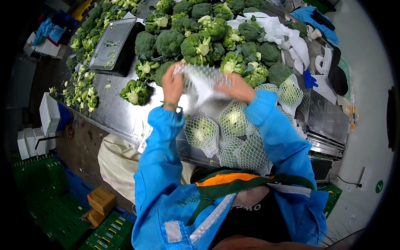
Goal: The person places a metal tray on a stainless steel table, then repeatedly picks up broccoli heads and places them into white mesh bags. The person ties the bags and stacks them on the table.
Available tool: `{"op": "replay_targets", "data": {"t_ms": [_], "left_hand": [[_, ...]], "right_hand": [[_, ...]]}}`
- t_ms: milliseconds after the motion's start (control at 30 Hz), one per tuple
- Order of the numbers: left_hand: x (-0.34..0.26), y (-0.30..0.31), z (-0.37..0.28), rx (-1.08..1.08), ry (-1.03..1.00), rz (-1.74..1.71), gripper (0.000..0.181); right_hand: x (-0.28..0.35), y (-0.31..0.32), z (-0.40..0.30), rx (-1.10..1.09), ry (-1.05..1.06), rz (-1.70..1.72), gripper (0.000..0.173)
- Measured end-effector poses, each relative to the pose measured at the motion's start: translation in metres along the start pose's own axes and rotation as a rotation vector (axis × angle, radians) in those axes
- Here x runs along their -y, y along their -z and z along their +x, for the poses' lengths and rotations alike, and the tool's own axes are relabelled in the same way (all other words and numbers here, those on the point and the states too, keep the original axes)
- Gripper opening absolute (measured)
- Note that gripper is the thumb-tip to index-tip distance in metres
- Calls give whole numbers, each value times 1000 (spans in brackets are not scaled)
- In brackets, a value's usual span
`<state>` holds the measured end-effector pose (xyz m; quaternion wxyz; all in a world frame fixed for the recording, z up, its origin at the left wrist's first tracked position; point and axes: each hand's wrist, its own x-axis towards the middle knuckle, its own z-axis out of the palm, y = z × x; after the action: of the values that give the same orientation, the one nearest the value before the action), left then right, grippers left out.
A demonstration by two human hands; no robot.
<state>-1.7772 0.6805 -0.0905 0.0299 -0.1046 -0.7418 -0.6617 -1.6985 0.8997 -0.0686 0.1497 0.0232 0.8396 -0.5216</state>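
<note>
A white foam net sleeve (203, 82), blurred by motion, is stretched between my two hands above the steel table (117, 90). My left hand (173, 83) grips its left end, close in front of a broccoli head (161, 74). On its right end my right hand (238, 88) is closed. Whether anything is inside this sleeve cannot be made out. Just beyond my hands, bare broccoli heads (170, 43) lie heaped. Nearer my body is a netted broccoli head (201, 132), with several more netted heads (234, 118) beside it under my right forearm. One loose broccoli head (135, 92) rests left of my left hand.
A black scale with a steel pan (112, 43) stands at the left, scraps on it. Broccoli trimmings (82, 90) line the left edge. White net sleeves (265, 26) and a blue glove (310, 79) lie right. Below are a woven sack (117, 165) and green crates (107, 234).
</note>
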Motion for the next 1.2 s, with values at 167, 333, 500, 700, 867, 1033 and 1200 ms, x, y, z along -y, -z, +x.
{"op": "replay_targets", "data": {"t_ms": [167, 333, 500, 700, 867, 1033, 1200], "left_hand": [[13, -26, 91, -175, -200, 720, 30], [40, -43, 86, -340, 172, -59, 33], [-20, -28, 19, -152, 636, -1148, 33], [-3, 6, -72, 607, 648, -934, 46], [-22, 3, -122, 620, 615, -927, 43], [-36, -26, -172, 372, 796, -1215, 50], [-64, -47, -181, 242, 507, -772, 38]], "right_hand": [[-15, 34, 129, -654, 21, 136, 26], [-24, 15, 154, -393, -84, 727, 35], [18, 13, 75, -348, 324, 423, 17], [61, 33, -25, 226, 250, 520, 23], [-8, 14, -46, 349, -309, 1041, 29], [0, 10, -114, 59, -349, 632, 73], [0, -3, -163, 45, -202, 904, 85]]}}
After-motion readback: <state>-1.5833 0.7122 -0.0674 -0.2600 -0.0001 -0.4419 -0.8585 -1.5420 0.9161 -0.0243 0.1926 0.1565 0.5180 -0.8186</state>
